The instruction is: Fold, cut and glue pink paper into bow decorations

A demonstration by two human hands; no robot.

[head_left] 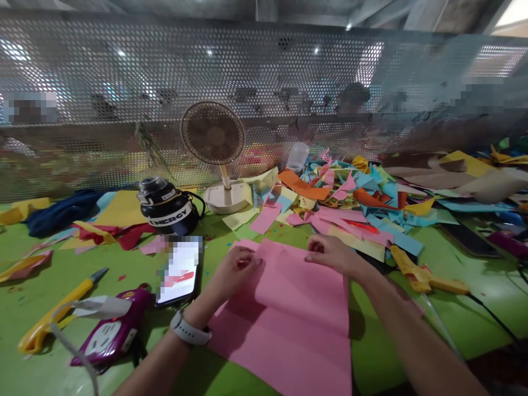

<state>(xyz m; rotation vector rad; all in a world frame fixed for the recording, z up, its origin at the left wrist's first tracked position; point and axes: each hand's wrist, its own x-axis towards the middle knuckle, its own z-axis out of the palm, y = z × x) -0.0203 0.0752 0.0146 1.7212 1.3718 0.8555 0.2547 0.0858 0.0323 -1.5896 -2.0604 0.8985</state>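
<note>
At six o'clock on the green tabletop (41, 291), I pinch the creased pink paper (291, 313) with hands apart, left hand (238, 269) at its eleven o'clock and right hand (330, 254) at one, apparently mid-fold, and I judge the next move calls for evenly matched edges.

A small fan (213, 133) stands on a green counter (140, 264) beyond the left grip (237, 269), beside a dark bottle (168, 212) with a white lettered band. Left of that grip lie a lit phone (181, 272), a magenta device (121, 330) and a grey-tipped yellow tool (61, 313). Colored paper scraps (330, 190) heap beyond the right grip (330, 253), below a clear cup (297, 155); a yellow glue gun (424, 275) rests to its right. A perforated screen (264, 71) spans the background.
</note>
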